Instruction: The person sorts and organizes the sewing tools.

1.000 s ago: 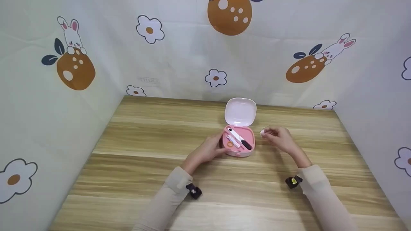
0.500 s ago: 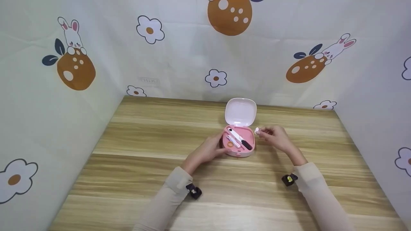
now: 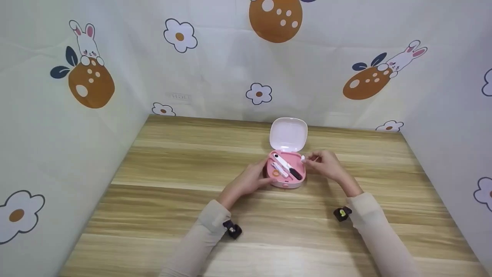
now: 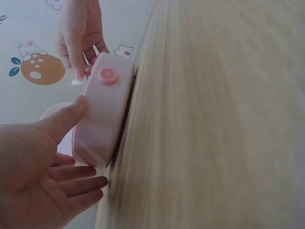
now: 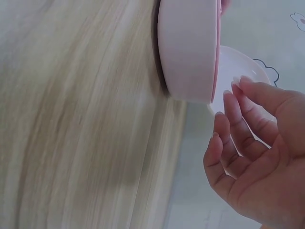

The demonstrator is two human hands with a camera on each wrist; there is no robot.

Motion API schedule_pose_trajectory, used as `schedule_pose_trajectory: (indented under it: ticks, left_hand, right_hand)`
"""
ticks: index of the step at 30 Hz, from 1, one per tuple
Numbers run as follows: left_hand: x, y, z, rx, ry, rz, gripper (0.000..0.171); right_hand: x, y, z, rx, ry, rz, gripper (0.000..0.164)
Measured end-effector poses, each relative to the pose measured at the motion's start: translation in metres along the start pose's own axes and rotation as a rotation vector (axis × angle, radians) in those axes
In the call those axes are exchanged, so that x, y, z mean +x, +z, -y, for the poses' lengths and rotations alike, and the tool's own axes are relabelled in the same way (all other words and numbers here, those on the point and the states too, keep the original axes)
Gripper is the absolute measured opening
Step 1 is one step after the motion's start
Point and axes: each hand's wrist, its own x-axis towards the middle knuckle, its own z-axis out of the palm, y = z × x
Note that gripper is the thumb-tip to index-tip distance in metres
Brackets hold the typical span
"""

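Observation:
A small pink case [image 3: 294, 185] stands on the table with its pale lid [image 3: 288, 134] raised. My left hand [image 3: 250, 180] holds the case at its left side, thumb at the front edge and fingers along the side, as the left wrist view shows. At the right rim, my right hand [image 3: 326, 165] pinches a tiny white piece [image 3: 303, 159] between thumb and index finger; its kind cannot be made out. In the pink tray lie a slim white tool with a black end [image 3: 283, 161], a shorter white-and-pink piece [image 3: 280, 169] and an orange ring [image 3: 276, 173].
The wood-grain table [image 3: 184, 154] extends around the case on all sides. A patterned cloth backdrop [image 3: 215, 69] rises behind the table and along both sides. A round pink button [image 4: 107, 76] is on the case's front.
My right hand has moved left with the tiny white piece, from beside the case to its right rim. My left hand and the case have stayed in place.

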Motion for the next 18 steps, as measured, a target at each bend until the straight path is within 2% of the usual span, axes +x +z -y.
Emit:
schedule_pose_trajectory:
  ticks: [9,18]
  left_hand:
    - [0.0001,0.0,-0.0003,0.003,-0.007,-0.003,0.084]
    - [0.0003,-0.0004,-0.0014,0.012,-0.02,0.003,0.085]
  right_hand:
    - [0.0021,0.0034,0.0013,0.003,-0.025,0.023,0.016]
    - [0.0042,0.0028,0.0043,-0.042,0.007,0.077,0.015]
